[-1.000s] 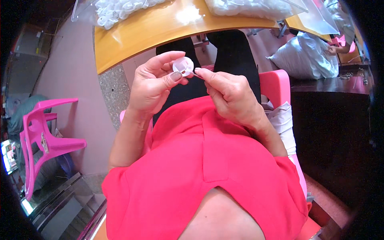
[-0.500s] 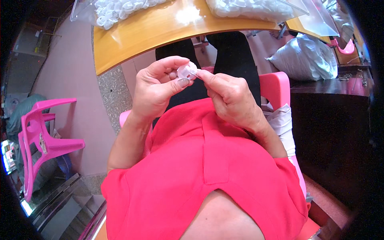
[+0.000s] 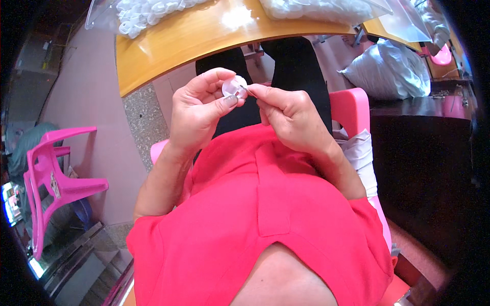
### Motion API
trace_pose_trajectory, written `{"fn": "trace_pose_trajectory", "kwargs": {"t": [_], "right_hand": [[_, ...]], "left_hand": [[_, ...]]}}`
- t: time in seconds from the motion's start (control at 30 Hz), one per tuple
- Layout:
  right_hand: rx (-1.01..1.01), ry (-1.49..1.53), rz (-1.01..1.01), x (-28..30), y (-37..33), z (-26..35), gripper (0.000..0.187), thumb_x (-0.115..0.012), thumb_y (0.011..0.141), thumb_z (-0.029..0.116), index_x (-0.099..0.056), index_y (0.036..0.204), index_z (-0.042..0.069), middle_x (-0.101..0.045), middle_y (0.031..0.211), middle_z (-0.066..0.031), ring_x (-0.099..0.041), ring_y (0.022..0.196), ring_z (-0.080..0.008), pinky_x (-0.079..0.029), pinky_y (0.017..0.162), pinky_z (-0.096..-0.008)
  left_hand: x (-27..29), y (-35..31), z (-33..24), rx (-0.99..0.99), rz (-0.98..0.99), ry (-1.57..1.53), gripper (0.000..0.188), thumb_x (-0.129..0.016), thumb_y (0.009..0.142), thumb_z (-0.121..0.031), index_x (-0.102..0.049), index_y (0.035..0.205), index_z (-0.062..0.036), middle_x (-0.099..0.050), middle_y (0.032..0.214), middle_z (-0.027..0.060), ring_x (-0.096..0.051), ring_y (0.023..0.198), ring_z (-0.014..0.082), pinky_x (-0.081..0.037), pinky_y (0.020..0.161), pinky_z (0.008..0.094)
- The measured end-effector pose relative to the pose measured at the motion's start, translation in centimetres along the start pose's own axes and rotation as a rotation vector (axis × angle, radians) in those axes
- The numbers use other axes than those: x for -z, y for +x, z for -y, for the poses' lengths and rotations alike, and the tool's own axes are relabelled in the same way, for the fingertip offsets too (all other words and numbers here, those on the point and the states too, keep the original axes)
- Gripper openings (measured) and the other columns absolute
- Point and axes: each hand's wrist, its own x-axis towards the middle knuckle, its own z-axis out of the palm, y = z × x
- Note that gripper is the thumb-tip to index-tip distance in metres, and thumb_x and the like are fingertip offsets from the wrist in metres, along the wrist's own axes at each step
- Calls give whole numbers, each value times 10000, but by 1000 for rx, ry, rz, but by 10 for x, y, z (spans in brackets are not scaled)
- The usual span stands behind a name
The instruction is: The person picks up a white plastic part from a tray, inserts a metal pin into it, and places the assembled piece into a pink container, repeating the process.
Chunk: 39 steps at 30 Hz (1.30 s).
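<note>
Between the thumb and fingers of my left hand (image 3: 201, 104) is a small round white plastic piece (image 3: 233, 86), shaped like a shallow cap with slots in it. My right hand (image 3: 286, 109) pinches a thin, dark, slender tool (image 3: 244, 88) between thumb and forefinger. Its tip meets the right side of the white piece. What kind of tool it is, I cannot make out. Both hands are held above my lap, short of the table edge.
Ahead is a yellow wooden table (image 3: 194, 51) with a clear tray of white plastic pieces (image 3: 145, 14) and a second heap of pieces (image 3: 316, 9). A pink plastic chair (image 3: 61, 178) lies tipped at left. To the right are a white sack (image 3: 393, 74) and a dark cabinet (image 3: 418, 168).
Both hands have shifted slightly left with the white piece. More of the thin tool shows between the right fingertips and the piece.
</note>
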Motion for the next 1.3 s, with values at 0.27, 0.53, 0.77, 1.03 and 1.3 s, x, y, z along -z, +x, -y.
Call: {"fn": "trace_pose_trajectory", "kwargs": {"t": [0.27,0.53,0.77,1.03,1.3], "right_hand": [[162,-559,-125,-2,-7,1,350,-563,808,-54,-591,1153,1,-601,775,-169,-621,657,-281,-497,576,-335],[181,-672,-100,-2,-9,2,361,-589,798,-27,-582,1157,12,-578,751,-154,-613,648,-308,-496,554,-378],[187,-678,-93,-2,-7,0,353,-578,802,-27,-576,1153,0,-581,760,-156,-613,654,-323,-495,547,-388],[238,-765,-58,-2,-6,-1,421,-567,743,-49,-570,1160,-1,-581,757,-141,-617,650,-299,-506,545,-374],[276,-1056,66,1,-6,11,275,-531,817,122,-582,1034,-39,-612,726,-109,-655,621,-242,-528,514,-341]], "left_hand": [[-3,2,-2,195,-112,-203,243,-539,916,-32,-564,1147,37,-635,1037,160,-643,908,236,-554,805,342],[-2,1,1,168,-94,-185,237,-538,915,-26,-567,1142,32,-635,1042,158,-640,926,230,-557,812,347],[-2,1,2,148,-79,-167,240,-546,907,-18,-565,1140,37,-635,1046,161,-638,938,230,-554,821,353],[1,0,4,111,-27,-143,254,-564,892,-4,-561,1141,47,-639,1040,168,-648,897,225,-550,818,342],[0,-4,10,79,-37,80,216,-609,866,-2,-608,1075,51,-658,998,152,-653,844,190,-546,793,306]]}}
